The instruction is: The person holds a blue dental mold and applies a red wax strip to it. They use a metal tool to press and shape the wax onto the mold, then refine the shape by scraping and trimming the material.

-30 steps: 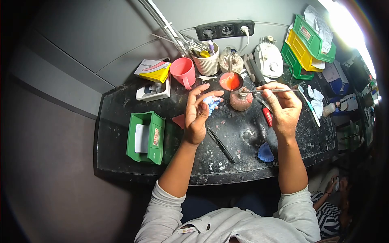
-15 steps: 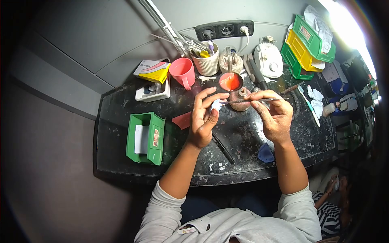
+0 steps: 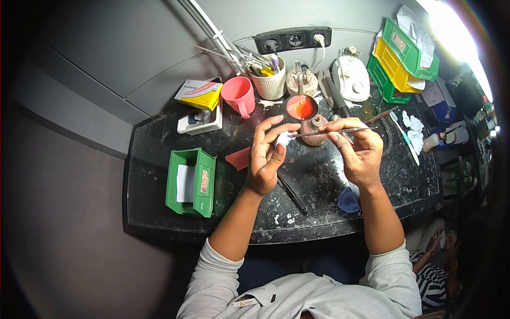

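Between its thumb and fingers, my left hand (image 3: 268,159) holds a small pale bluish-white piece (image 3: 283,139). My right hand (image 3: 358,151) pinches a thin metal tool (image 3: 340,131), whose left tip reaches the pale piece. Behind the tool stands a small glass burner (image 3: 314,137), partly hidden by it. A round dish of red material (image 3: 302,107) sits just beyond. Below my left hand lie a pink sheet (image 3: 238,159), partly covered, and a black pen (image 3: 292,193). A dark blue piece (image 3: 348,201) rests left of my right wrist.
A green bin (image 3: 204,183) stands left. Behind are a yellow-white box (image 3: 198,94), a pink cup (image 3: 238,94), a tool holder (image 3: 269,85) and a white device (image 3: 351,80). Stacked bins (image 3: 390,77) and a toothbrush (image 3: 405,139) are right. A person's striped clothing (image 3: 430,284) shows lower right.
The thin tool's left tip has shifted slightly at the pale piece, and my right hand has moved very slightly left. Both hands keep their holds.
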{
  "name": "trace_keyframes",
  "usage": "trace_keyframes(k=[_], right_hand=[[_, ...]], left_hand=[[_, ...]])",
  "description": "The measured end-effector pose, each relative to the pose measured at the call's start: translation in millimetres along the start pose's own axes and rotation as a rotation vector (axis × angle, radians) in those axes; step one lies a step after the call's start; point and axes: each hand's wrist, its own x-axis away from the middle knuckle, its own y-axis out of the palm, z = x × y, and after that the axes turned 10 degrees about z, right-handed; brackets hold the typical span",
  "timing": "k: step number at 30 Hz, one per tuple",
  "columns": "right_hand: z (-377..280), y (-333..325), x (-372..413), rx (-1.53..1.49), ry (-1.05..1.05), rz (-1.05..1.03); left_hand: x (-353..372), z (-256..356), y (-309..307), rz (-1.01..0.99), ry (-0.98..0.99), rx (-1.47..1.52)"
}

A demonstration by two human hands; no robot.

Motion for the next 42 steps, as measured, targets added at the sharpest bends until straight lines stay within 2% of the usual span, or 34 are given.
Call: trace_keyframes(k=[4,7,10,11,16,19,21,22,24,28,32,42], right_hand=[[3.3,-6.4,-3.7,-0.047,0.093,0.117],[11.2,-17.7,-12.8,0.099,0.178,0.264],[9.5,-17.0,-15.3,0.244,0.114,0.273],[10.9,-16.4,-14.8,0.257,0.1,0.266],[12.5,-17.3,-15.0,0.262,0.136,0.268],[14.5,-19.2,-15.2,0.238,0.159,0.268],[11.0,-19.0,-14.6,-0.001,0.236,0.252],[8.6,-18.1,-13.8,-0.002,0.24,0.247],[3.8,-15.5,-10.5,-0.239,0.201,0.088],[3.3,-5.8,-1.1,-0.407,0.189,-0.104],[-3.4,2.5,1.5,-0.436,0.248,-0.137],[1.0,3.3,4.2,-0.399,0.238,-0.187]], left_hand=[[-1.1,-6.7,-1.8,0.037,0.001,0.028],[-3.3,-8.5,-4.3,0.127,-0.049,0.048],[-3.9,-15.2,-12.8,0.202,-0.124,0.067],[-4.2,-14.6,-9.2,0.296,-0.147,0.076],[-3.0,-10.2,-13.6,0.374,-0.194,0.039],[-1.4,-7.9,-14.4,0.375,-0.209,0.021],[-1.8,-6.6,-16.5,0.284,-0.218,-0.003],[-1.1,-3.9,-17.7,0.29,-0.221,-0.004],[-0.8,5.4,-17.2,0.1,-0.315,-0.008],[1.4,-3.1,-13.7,0.074,-0.289,0.127],[1.5,1.5,-15.3,0.037,-0.316,0.119],[1.3,2.9,-15.2,0.032,-0.298,0.115]])
